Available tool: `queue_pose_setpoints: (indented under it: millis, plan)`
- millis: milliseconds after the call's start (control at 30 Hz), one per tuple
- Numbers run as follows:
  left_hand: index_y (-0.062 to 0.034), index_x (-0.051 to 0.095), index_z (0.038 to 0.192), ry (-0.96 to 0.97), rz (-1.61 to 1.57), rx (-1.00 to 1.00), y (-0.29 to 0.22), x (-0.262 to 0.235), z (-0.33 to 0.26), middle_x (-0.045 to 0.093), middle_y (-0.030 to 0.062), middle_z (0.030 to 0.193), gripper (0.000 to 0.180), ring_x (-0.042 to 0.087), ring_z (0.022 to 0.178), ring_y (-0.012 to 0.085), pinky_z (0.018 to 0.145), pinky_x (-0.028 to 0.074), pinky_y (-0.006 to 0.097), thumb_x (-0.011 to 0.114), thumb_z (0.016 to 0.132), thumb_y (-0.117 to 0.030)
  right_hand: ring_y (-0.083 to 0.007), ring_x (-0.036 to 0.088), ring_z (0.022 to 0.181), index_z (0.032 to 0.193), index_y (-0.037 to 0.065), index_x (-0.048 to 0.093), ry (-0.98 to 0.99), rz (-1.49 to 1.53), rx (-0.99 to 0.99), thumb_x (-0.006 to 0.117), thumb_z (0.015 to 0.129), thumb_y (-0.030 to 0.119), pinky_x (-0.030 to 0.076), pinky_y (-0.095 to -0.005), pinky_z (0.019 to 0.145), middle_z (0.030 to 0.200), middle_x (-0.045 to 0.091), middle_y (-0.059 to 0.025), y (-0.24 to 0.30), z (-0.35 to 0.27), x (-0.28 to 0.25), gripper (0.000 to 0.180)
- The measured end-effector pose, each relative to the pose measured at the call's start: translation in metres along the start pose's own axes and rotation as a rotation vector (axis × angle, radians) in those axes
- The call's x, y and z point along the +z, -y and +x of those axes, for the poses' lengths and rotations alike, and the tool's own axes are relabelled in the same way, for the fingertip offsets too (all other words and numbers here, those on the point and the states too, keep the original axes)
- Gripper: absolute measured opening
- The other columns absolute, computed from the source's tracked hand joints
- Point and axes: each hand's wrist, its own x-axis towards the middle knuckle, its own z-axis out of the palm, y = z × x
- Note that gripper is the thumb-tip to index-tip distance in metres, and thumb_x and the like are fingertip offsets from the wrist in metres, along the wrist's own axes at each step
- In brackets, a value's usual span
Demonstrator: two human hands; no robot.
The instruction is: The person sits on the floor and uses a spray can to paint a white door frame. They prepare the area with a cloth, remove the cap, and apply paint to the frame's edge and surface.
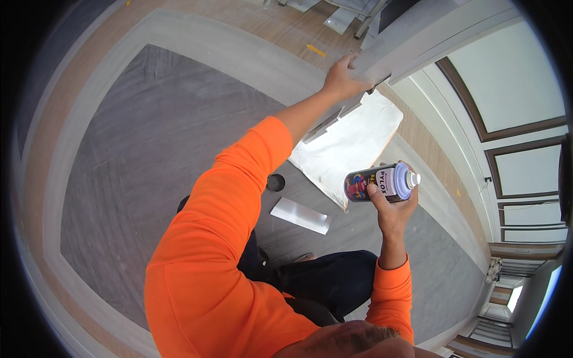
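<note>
My right hand (395, 212) is closed round a spray paint can (371, 184), which lies tilted on its side with its white nozzle to the right. The can has a dark, colourful label and a pale purple top. Farther off, my left hand (345, 80) grips the lower end of a long grey panel (412, 51), with some fingers hidden against it. A crumpled white sheet (349, 152) lies on the floor beneath that end. Left of the sheet are a round black cap (276, 182) and a shiny silver metal strip (300, 215).
Dark grey floor (161, 161) surrounds me, edged by a lighter border. A yellow arrow (316, 50) marks the wooden floor beyond. Metal legs (370, 21) stand at the top. Brown-framed wall panels (507, 77) line the right side.
</note>
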Motion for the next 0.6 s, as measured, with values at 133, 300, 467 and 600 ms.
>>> queue_pose_setpoints:
  millis: [133,300,467,600]
  plan:
    - [-0.009,0.049,0.147,0.097,0.014,-0.028,0.006,-0.011,0.002,0.061,0.0127,0.121,0.098,0.063,0.106,0.0218,0.092,0.052,0.033,0.091,0.063,-0.036,-0.0199,0.066,0.102,0.128,0.0,0.051,0.009,-0.037,0.002,0.09,0.071,0.011,0.055,-0.0342,0.09,0.114,0.066,-0.0142,0.0,0.0,-0.002,0.07]
    - [-0.0062,0.048,0.148,0.119,-0.019,-0.019,0.011,-0.019,0.01,0.061,0.0143,0.122,0.098,0.062,0.109,0.0236,0.095,0.051,0.034,0.088,0.065,-0.041,-0.0194,0.066,0.101,0.128,0.0,0.051,0.002,-0.014,-0.017,0.09,0.071,0.011,0.055,-0.0341,0.09,0.114,0.065,-0.0131,-0.004,0.0,-0.002,0.07]
    - [-0.0042,0.047,0.148,0.136,0.029,-0.082,0.032,-0.016,0.006,0.062,0.016,0.122,0.1,0.061,0.113,0.0257,0.097,0.05,0.034,0.089,0.065,-0.042,-0.0193,0.066,0.101,0.128,0.0,0.052,0.008,-0.004,-0.004,0.09,0.071,0.012,0.054,-0.0337,0.09,0.114,0.065,-0.0127,-0.007,0.003,0.0,0.07]
    - [-0.0035,0.047,0.148,0.169,0.039,-0.121,0.035,-0.017,0.002,0.062,0.0164,0.121,0.101,0.062,0.113,0.0258,0.096,0.05,0.034,0.089,0.065,-0.042,-0.0193,0.066,0.101,0.127,0.0,0.052,0.0,-0.027,0.005,0.09,0.071,0.014,0.054,-0.0337,0.091,0.113,0.065,-0.0126,-0.004,0.002,-0.002,0.07]
